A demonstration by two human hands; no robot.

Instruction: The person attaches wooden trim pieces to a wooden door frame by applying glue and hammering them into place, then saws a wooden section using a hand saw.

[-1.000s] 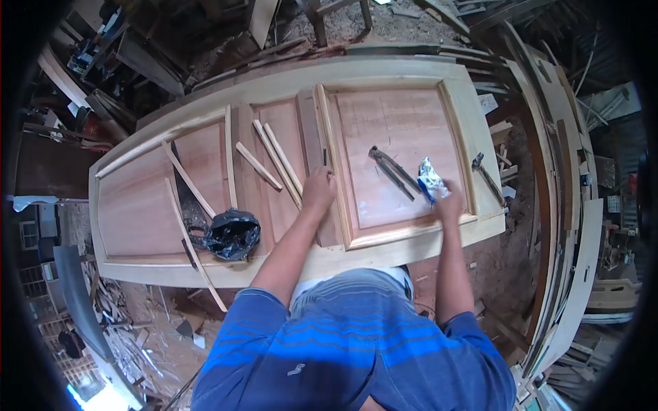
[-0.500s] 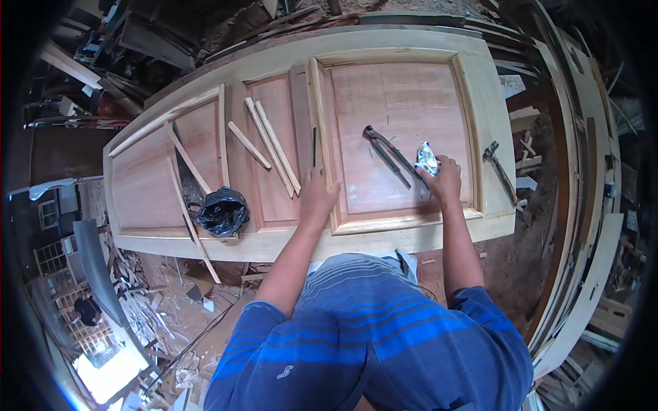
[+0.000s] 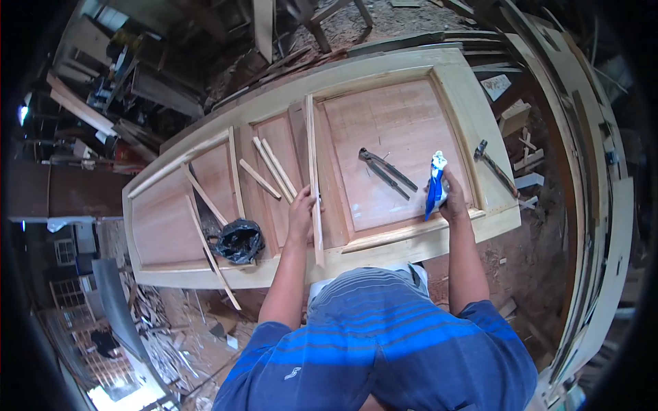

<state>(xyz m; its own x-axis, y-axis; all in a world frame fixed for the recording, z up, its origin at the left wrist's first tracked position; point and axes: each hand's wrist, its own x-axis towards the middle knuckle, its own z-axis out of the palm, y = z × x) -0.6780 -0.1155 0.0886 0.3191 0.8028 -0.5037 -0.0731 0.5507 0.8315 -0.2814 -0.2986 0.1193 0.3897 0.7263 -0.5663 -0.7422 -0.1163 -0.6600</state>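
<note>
A paneled wooden door [image 3: 370, 120] lies flat before me. My left hand [image 3: 301, 211] is closed around a long pale wood strip [image 3: 312, 147], which runs across the door and reaches past its near edge. In my right hand [image 3: 455, 200] is a blue and white squeeze pouch [image 3: 435, 185], its crumpled silvery end pointing away from me. Between my hands, a pair of pincers [image 3: 389, 175] rests on the large right panel, with what look like a few nails close by.
A hammer [image 3: 496, 168] lies on the door's right end. Several loose strips [image 3: 275, 166] and a black plastic bag [image 3: 240, 241] are on the left panels; one strip [image 3: 212, 253] overhangs the near edge. Long boards [image 3: 582, 205] stand along the right, and wood scraps litter the floor.
My left hand has taken hold of the strip and lifted it from beside the right panel. The pouch is now raised and turned, showing its blue side. My view has shifted slightly.
</note>
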